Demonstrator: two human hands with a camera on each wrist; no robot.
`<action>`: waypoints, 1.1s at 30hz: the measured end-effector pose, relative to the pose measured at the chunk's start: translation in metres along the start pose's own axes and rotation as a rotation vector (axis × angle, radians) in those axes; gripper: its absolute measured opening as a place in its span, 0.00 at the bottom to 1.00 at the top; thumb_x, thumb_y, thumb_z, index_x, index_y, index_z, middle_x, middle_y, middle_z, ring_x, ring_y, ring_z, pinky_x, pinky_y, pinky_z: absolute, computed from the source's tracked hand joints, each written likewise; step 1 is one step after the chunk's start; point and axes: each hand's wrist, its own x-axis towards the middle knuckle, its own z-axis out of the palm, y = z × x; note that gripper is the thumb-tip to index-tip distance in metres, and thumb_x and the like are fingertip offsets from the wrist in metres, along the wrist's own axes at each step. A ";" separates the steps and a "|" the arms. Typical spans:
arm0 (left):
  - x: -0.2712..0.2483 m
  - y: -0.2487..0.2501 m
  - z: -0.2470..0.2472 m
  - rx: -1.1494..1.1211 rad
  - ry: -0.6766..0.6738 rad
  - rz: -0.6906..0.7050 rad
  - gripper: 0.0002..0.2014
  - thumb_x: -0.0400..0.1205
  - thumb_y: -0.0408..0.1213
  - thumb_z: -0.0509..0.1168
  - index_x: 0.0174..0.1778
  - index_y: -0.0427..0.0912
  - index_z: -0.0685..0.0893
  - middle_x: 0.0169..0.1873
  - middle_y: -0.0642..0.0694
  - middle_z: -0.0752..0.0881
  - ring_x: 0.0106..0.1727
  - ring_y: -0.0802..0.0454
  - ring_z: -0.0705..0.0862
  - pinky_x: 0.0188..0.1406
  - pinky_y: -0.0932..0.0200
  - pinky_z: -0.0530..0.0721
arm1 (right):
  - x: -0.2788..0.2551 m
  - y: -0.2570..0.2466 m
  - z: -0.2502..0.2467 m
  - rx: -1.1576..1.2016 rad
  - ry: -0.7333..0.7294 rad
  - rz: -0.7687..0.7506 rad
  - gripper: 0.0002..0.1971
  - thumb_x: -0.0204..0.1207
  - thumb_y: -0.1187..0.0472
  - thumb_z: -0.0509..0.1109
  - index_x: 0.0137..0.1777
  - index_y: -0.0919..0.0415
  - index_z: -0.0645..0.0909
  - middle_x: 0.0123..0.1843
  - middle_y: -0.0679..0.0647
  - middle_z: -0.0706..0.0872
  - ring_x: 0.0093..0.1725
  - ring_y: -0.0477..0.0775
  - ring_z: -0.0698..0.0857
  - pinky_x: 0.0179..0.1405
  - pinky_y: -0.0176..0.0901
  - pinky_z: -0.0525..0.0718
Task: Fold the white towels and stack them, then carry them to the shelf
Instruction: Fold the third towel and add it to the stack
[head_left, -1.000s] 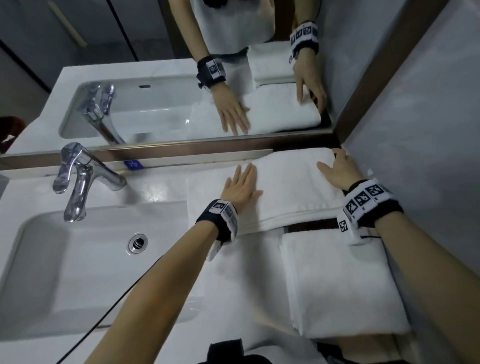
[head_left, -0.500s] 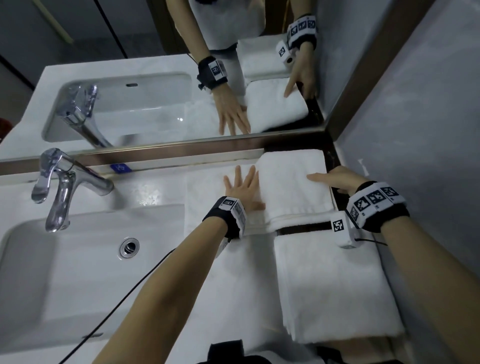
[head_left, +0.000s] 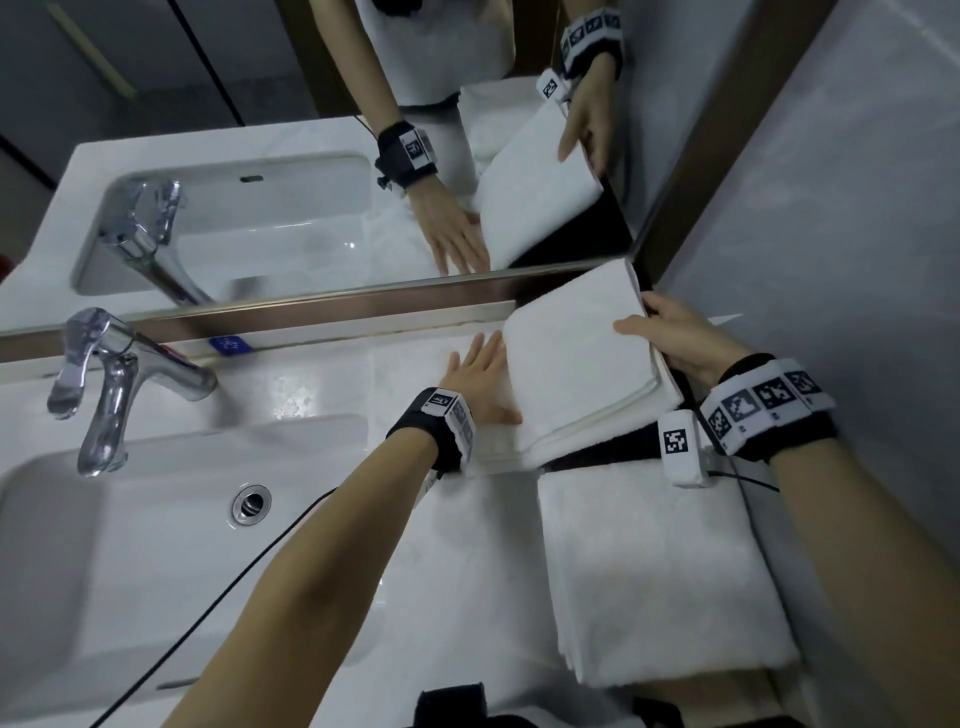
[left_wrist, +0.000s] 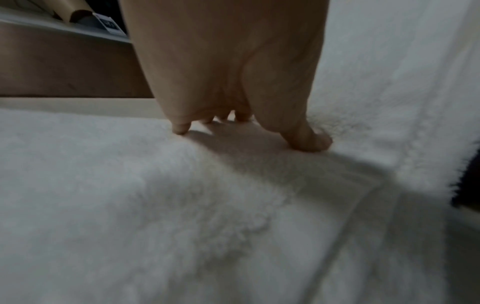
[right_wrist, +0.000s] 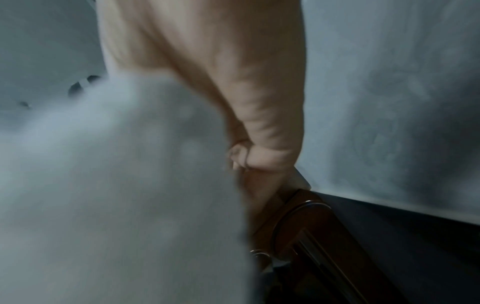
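A white towel (head_left: 576, 364) lies on the counter by the mirror, its right part raised and swinging over to the left. My right hand (head_left: 660, 332) grips that raised edge, thumb on top and fingers beneath; the right wrist view shows the curled fingers (right_wrist: 246, 156) against the towel (right_wrist: 116, 174). My left hand (head_left: 480, 374) lies flat with straight fingers on the towel's lower layer, at the fold line. In the left wrist view its fingertips (left_wrist: 182, 129) press into the white pile (left_wrist: 155, 205). A folded white towel (head_left: 654, 577) rests nearer me on the right.
A white sink basin (head_left: 130, 545) with a chrome faucet (head_left: 109, 384) takes up the left of the counter. The mirror (head_left: 311, 182) runs along the back. A grey wall (head_left: 857, 234) closes the right side. A black cable (head_left: 234, 587) trails under my left arm.
My right hand took hold of the towel's right end and lifted it over toward the left, halving the towel's width. My left hand stayed flat at the fold line.
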 end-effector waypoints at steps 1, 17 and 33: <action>-0.001 -0.004 -0.001 -0.003 0.014 0.003 0.58 0.70 0.57 0.72 0.82 0.46 0.37 0.84 0.47 0.38 0.84 0.47 0.35 0.81 0.38 0.41 | -0.001 -0.002 0.001 0.001 0.014 -0.011 0.15 0.77 0.62 0.68 0.64 0.56 0.76 0.54 0.53 0.86 0.50 0.50 0.86 0.48 0.41 0.82; -0.055 -0.053 -0.014 -0.206 0.477 -0.110 0.30 0.77 0.46 0.70 0.75 0.44 0.71 0.78 0.45 0.69 0.79 0.41 0.63 0.75 0.42 0.66 | -0.014 -0.056 0.075 0.000 -0.182 -0.191 0.15 0.75 0.63 0.68 0.61 0.51 0.74 0.53 0.48 0.85 0.52 0.46 0.84 0.42 0.38 0.81; -0.132 -0.111 0.029 -1.031 0.284 -0.534 0.15 0.83 0.31 0.62 0.63 0.26 0.76 0.49 0.38 0.80 0.47 0.45 0.81 0.38 0.63 0.85 | 0.003 -0.055 0.236 -0.323 -0.210 -0.153 0.36 0.73 0.53 0.67 0.78 0.62 0.56 0.61 0.63 0.83 0.59 0.63 0.84 0.64 0.55 0.80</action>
